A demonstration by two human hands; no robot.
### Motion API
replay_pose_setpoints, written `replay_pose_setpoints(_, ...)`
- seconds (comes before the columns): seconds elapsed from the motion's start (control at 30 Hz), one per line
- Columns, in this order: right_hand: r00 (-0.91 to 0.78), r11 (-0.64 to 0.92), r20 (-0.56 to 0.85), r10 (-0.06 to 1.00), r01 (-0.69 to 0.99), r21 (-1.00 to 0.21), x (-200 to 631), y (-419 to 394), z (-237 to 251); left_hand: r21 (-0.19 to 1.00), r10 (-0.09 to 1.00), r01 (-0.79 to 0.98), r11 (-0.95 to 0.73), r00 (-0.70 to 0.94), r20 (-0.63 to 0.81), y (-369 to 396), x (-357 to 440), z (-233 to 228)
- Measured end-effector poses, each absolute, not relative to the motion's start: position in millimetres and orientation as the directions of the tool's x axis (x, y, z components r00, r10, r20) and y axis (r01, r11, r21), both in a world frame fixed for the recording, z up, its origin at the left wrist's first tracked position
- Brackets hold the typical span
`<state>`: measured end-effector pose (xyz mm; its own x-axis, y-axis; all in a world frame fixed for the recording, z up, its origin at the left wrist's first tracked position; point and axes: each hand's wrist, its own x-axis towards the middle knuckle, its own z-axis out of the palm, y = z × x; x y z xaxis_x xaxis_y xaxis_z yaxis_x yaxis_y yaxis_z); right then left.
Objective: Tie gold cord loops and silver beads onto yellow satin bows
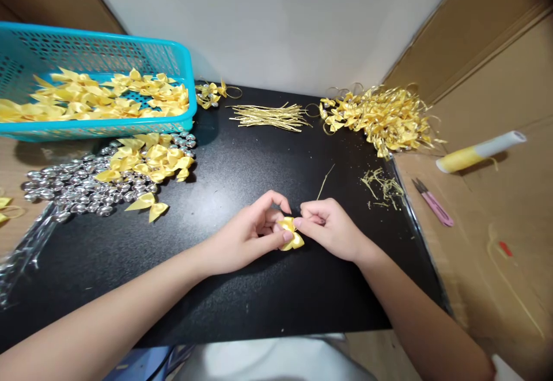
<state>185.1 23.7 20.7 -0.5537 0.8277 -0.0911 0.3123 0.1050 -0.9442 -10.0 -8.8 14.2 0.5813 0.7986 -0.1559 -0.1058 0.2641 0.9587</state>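
Ribbon bow (291,235) sits low over the black bench (242,289), pinched between both hands: left hand (250,234) fingers closed on its left side, right hand (330,228) fingers closed on its knot. Honestly the satin looks slippery, so a loose pinch could let the folds spring open. Loose bows (149,165), silver beads (73,188) and the blue basket (103,127) sit off to the left.

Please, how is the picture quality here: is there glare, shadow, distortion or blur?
Head view: the wide lens bends the edges, so the blue basket leans; soft overhead light, a dull sheen on the black mat; glints on the silver beads; a soft shadow under both hands, left hand and right hand, holding the sharp yellow bow.
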Motion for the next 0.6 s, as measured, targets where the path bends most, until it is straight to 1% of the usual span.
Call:
replay_pose_setpoints(0.13,-0.477,0.077,-0.051,0.878,0.246,-0.966,180.0,22.0,16.0,0.98,0.798,-0.02,0.199,0.584,-0.15,-6.6,-11.8,15.6)
replay_pose_setpoints(0.23,-0.408,0.11,0.015,0.913,0.209,-0.972,176.1,19.0,11.0,0.982,0.799,0.0,0.187,0.582,-0.152,-5.4,-11.2,15.9)
replay_pose_setpoints(0.43,-0.333,0.259,0.192,0.923,0.172,-0.95,169.6,14.5,3.3,0.956,0.772,-0.029,0.291,0.598,-0.216,-5.9,-9.8,14.7)
replay_pose_setpoints(0.6,-0.296,0.31,0.254,0.921,0.161,-0.937,170.6,16.9,0.1,0.923,0.736,-0.064,0.379,0.625,-0.259,-5.8,-11.6,15.8)
